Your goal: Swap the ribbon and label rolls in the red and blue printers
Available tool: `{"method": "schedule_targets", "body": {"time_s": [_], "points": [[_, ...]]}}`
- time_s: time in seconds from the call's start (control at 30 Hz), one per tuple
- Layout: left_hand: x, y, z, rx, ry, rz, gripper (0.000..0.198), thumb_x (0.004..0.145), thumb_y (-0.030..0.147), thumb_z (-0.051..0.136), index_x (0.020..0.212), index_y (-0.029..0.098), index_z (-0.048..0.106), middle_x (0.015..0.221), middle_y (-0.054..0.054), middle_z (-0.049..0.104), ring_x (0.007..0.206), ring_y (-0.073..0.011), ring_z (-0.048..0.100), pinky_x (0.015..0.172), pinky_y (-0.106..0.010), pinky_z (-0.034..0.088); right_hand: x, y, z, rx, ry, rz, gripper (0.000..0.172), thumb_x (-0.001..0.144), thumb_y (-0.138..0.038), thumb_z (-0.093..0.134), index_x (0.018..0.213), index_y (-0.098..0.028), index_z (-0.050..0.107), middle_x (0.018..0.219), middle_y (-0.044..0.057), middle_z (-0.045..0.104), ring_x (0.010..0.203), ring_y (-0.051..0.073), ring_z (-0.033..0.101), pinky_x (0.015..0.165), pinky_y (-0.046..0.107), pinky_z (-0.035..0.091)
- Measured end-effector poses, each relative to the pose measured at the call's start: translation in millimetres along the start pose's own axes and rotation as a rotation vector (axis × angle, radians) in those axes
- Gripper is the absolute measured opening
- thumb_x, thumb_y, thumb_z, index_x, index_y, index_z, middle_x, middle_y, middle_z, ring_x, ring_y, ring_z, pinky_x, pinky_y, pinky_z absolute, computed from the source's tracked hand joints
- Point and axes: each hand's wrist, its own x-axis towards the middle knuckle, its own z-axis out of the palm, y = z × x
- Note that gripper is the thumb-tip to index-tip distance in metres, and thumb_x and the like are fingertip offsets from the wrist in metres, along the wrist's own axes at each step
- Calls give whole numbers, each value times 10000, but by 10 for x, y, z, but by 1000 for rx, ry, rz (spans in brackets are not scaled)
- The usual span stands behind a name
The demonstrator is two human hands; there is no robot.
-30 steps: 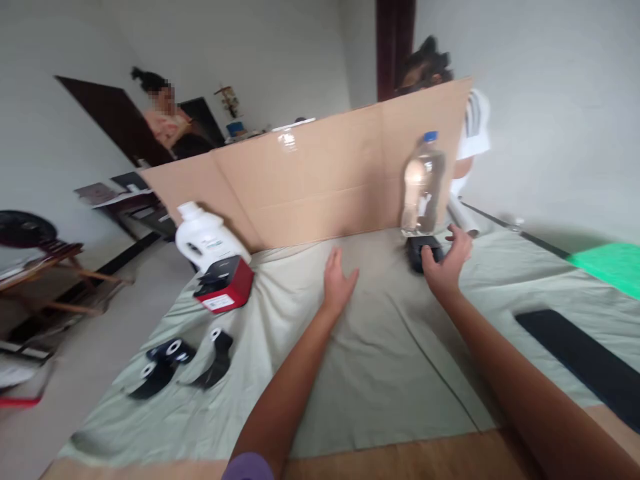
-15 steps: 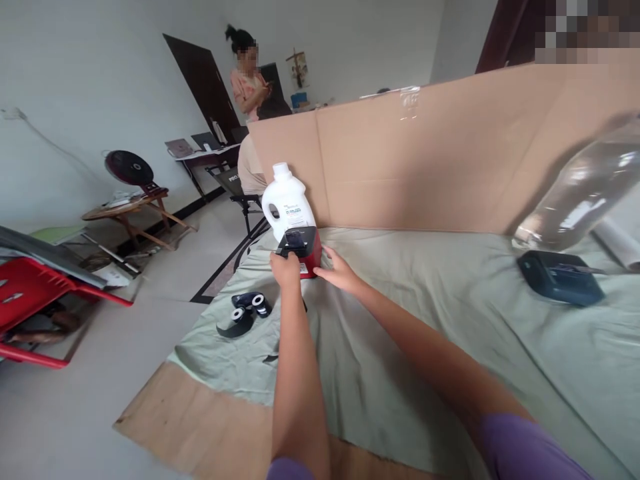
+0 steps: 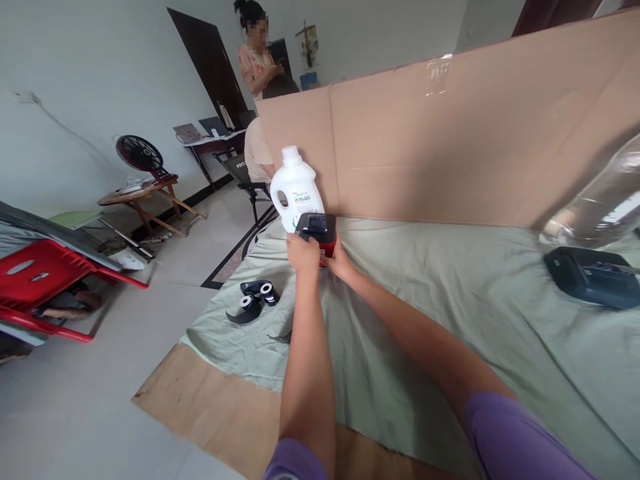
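A boxy device (image 3: 327, 229), black on top with a dark window and red below, is between my hands at the back of the cloth. My left hand (image 3: 303, 253) is closed on its near left side, the fingers partly hidden. Against its right side presses my right hand (image 3: 341, 259), thumb toward the front and fingers along the side. Directly behind the device stands a white jug-like bottle (image 3: 297, 183) with a handle and cap. Two rolls of black ribbon (image 3: 256, 299) with white cores lie left of my forearm, a strip trailing from them.
A tall cardboard panel (image 3: 400, 153) lines the back of the green cloth (image 3: 410, 333). On the right are a dark blue-green device (image 3: 593, 277) and a clear plastic-wrapped bundle (image 3: 595, 200). Left, on the floor, stands a red chair (image 3: 45, 277); a person (image 3: 256, 63) stands behind the panel.
My right hand has closed in on the device's right side, where its fingers were more spread before. The view has shifted, so the scene sits differently in the picture.
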Motion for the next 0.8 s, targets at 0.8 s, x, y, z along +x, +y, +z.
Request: {"method": "schedule_targets", "body": {"time_s": [0.8], "points": [[-2478, -257, 209, -864, -536, 428, 341, 919, 412, 646, 1165, 185, 576, 1414, -154, 546, 1289, -259, 567, 1028, -401, 527, -2666, -554, -1768, -616, 403, -180, 1095, 787, -565, 727, 1602, -194, 97, 1579, 212, 338, 1471, 385, 329, 1179, 625, 297]]}}
